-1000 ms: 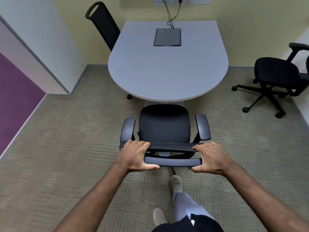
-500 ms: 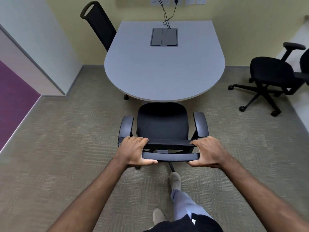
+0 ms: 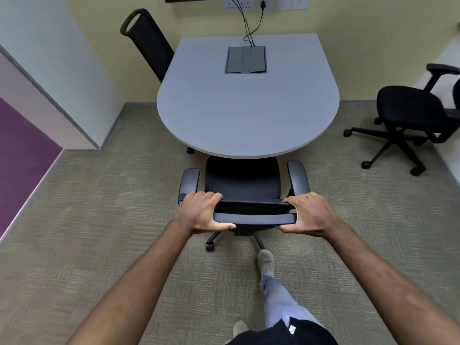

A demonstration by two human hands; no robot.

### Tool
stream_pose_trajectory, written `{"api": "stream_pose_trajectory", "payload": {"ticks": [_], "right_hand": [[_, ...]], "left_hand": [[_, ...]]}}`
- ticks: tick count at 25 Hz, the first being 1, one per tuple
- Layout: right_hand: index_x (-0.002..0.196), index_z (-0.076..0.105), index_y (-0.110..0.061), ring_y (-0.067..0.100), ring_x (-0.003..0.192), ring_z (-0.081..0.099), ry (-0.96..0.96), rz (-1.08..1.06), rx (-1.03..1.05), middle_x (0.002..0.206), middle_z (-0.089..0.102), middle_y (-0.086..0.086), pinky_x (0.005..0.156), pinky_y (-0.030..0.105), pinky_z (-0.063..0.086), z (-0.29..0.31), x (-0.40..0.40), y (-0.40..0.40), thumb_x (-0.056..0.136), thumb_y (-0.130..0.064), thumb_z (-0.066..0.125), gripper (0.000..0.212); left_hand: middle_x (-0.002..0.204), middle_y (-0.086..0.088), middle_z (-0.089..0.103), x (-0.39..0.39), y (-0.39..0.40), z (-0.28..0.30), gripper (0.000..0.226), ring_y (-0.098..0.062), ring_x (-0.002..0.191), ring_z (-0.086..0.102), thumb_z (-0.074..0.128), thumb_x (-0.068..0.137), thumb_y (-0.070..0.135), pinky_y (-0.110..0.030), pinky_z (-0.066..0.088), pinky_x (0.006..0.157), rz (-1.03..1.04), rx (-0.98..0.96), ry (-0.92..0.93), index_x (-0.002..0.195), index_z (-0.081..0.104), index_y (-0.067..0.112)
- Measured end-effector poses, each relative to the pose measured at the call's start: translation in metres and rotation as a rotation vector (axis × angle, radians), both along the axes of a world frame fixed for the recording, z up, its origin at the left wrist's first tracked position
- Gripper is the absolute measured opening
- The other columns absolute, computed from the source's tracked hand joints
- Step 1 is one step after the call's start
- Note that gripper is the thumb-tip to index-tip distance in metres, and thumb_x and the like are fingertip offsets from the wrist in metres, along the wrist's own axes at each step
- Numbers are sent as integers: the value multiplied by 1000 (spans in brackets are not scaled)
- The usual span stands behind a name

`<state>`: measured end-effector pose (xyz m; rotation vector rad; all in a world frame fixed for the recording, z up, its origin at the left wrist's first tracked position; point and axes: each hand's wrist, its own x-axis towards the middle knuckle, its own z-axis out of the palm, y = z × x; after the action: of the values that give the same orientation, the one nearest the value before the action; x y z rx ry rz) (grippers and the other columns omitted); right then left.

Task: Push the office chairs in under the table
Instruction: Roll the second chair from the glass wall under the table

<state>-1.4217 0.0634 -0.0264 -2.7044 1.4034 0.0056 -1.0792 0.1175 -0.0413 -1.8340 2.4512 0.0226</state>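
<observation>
Head view, looking down. Left hand (image 3: 202, 212) grips the left end of the near chair's backrest top (image 3: 254, 209), fingers curled over the front edge, thumb under the lower bar. Right hand (image 3: 306, 214) grips the right end the same way. Near chair (image 3: 242, 181) sits centre frame; front of its seat lies just under the rounded edge of the grey table (image 3: 246, 115), armrests clear of the tabletop. One caster and a base leg show below the backrest.

Second chair (image 3: 149, 43), upper left, tall black back upright beside the table's left edge. Third chair (image 3: 408, 113), right edge of frame, stands well apart from the table on the carpet (image 3: 99, 220). Cable box (image 3: 246, 59) set in the tabletop, cables (image 3: 251, 26) running up to wall sockets. Person's shoe (image 3: 265, 262) lower centre.
</observation>
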Motion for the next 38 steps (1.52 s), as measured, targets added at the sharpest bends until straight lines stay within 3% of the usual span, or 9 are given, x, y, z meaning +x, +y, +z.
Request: {"api": "stream_pose_trajectory", "payload": {"ticks": [14, 17, 20, 29, 34, 38], "right_hand": [[115, 75, -32, 14, 90, 74, -44, -5, -29, 95, 78, -13, 83, 37, 54, -4, 29, -81, 69, -97, 48, 84], [116, 76, -31, 15, 89, 74, -42, -4, -38, 94, 78, -12, 82, 36, 55, -2, 31, -101, 68, -95, 50, 84], [116, 77, -30, 14, 86, 73, -67, 10, -32, 93, 78, -12, 81, 35, 56, 1, 33, -119, 67, -93, 51, 83], [118, 76, -31, 12, 88, 73, -102, 29, -24, 97, 79, -14, 82, 34, 56, 2, 37, -142, 67, -94, 52, 85], [124, 74, -29, 14, 93, 73, -84, -31, -34, 100, 79, -11, 90, 39, 54, -13, 66, -111, 69, -102, 44, 96], [127, 72, -25, 16, 95, 74, -77, -74, -38, 104, 79, -8, 96, 43, 53, -17, 82, -97, 69, -105, 37, 105]], "left_hand": [[103, 5, 72, 30, -86, 2, 113, -21, 89, 66, 18, 66, 109, -40, 53, 75, -7, -20, -1, 124, 62, 22], [102, 4, 71, 32, -103, 5, 108, -22, 89, 65, 24, 68, 107, -39, 50, 73, -1, -22, 1, 123, 61, 22], [98, 5, 70, 32, -119, 8, 112, -22, 85, 64, 17, 65, 109, -39, 46, 70, 7, -23, 3, 120, 61, 22], [103, 4, 73, 41, -141, 6, 116, -22, 91, 67, 18, 64, 109, -41, 52, 75, 9, -20, 14, 127, 62, 22], [98, 5, 72, 78, -139, 2, 98, -20, 84, 65, 40, 69, 101, -39, 52, 72, -61, -29, 1, 119, 64, 21], [94, 5, 71, 92, -138, 4, 90, -20, 78, 63, 46, 70, 97, -39, 50, 71, -86, -39, -21, 114, 64, 21]]}}
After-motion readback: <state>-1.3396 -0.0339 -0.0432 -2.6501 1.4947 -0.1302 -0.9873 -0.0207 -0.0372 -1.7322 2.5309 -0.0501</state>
